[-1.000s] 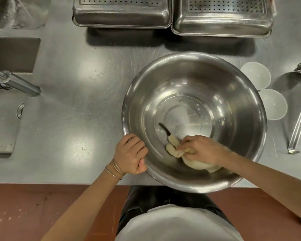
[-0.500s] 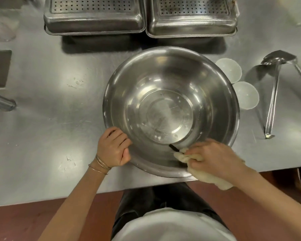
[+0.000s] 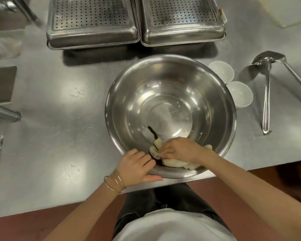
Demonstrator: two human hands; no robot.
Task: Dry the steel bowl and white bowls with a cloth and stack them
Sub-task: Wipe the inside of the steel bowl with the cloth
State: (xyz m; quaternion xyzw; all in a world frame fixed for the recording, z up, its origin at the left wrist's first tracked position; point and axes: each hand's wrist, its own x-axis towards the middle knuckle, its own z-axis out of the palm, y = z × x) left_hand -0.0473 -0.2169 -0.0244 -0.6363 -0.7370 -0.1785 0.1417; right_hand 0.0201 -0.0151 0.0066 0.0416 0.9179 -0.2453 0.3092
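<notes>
Bracing the steel bowl (image 3: 170, 108) at centre frame, my left hand (image 3: 137, 166) clamps its near rim so it cannot spin while my right hand (image 3: 180, 150) presses the bunched cloth (image 3: 174, 162) inside; white bowls (image 3: 240, 94) wait at right.

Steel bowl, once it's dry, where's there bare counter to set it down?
Widest bare patch: counter left of the steel bowl, bordered by the faucet and perforated pans. The right side is crowded: two white bowls touch the rim, ladles beyond.
</notes>
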